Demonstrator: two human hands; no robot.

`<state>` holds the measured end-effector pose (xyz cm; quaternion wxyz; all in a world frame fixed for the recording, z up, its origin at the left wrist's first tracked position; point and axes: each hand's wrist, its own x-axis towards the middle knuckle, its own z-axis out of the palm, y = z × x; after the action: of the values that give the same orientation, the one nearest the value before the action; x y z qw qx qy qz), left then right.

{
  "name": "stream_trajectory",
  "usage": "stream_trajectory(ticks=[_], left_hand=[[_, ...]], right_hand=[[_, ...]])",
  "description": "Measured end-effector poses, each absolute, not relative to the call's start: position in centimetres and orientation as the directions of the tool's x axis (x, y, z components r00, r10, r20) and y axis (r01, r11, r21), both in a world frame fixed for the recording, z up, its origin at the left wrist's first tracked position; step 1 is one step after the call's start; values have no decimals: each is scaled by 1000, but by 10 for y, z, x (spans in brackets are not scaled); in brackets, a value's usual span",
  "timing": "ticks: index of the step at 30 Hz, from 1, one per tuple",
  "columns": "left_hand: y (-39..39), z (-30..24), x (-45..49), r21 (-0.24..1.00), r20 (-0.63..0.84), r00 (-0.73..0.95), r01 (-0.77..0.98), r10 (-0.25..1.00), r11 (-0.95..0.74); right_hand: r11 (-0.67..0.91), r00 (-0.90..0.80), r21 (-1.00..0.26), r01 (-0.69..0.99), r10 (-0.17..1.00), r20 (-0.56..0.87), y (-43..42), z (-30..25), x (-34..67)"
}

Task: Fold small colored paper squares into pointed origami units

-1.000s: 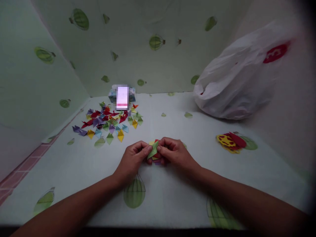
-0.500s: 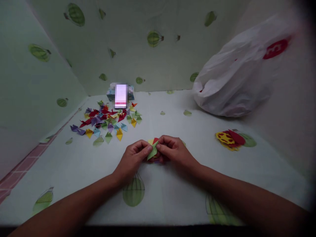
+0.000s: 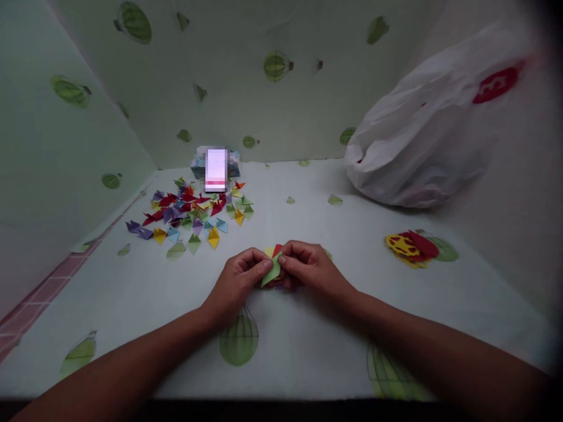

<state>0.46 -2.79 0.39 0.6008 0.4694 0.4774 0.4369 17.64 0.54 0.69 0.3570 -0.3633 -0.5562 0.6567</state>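
Between my two hands is a piece of folded green paper (image 3: 271, 272), tilted, its pointed lower end showing. My left hand (image 3: 244, 275) pinches its left edge between thumb and fingers. On the other side, my right hand (image 3: 310, 266) grips its upper right part, thumb and forefinger pressed together. Behind and below the green piece, bits of red paper (image 3: 277, 250) and yellow paper (image 3: 268, 252) peek out, mostly hidden by my fingers. A heap of small folded paper pieces (image 3: 189, 214) in several colours lies to the left, apart from my hands.
A pixelated phone screen (image 3: 216, 170) stands against a patterned box (image 3: 197, 164) behind the heap. To the right lie yellow and red cut-out shapes (image 3: 404, 246). A large white plastic bag (image 3: 409, 146) rests at the back right. Balloon-patterned sheeting covers the table (image 3: 308, 351) and walls.
Hardly anything differs: the view has shifted very slightly. Both hands stay in the same place with the green paper between them.
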Motion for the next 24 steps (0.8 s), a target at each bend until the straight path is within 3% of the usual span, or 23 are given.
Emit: stream_trajectory(ticks=[13, 24], left_hand=[[-28, 1, 7, 936, -197, 233, -243, 952, 254], [-29, 2, 6, 933, -216, 235, -235, 948, 271]], right_hand=[[-64, -517, -998, 12, 854, -61, 3, 10, 176], [-31, -528, -999, 37, 848, -46, 2, 9, 176]])
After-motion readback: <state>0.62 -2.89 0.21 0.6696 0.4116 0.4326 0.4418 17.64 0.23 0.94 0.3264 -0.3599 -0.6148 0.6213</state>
